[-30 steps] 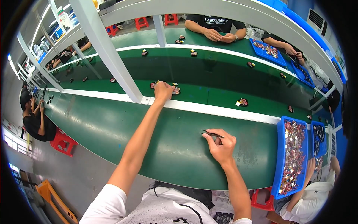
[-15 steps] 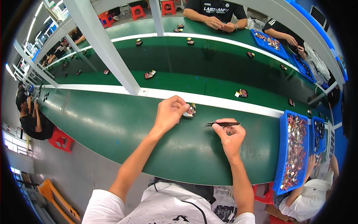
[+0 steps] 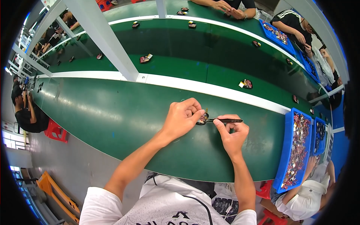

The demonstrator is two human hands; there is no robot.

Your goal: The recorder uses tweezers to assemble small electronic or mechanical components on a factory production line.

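Observation:
My left hand is closed on a small dark electronic assembly with reddish and metallic parts, holding it just above the green bench. Its fingers hide the left side of the piece. Black tweezers lie almost level in my right hand, pinched between thumb and fingers. Their tips reach left to the assembly and seem to touch it; what lies between them is too small to make out.
A blue tray full of small reddish parts stands to my right, with another blue tray of black parts beyond. Past the white rail, similar assemblies lie spaced along a green belt. A grey post rises ahead. Co-workers sit around.
My left hand has brought the assembly right, toward the tweezers. The tweezer tips, apart from it before, are now at the piece. The whole view has tipped slightly downward.

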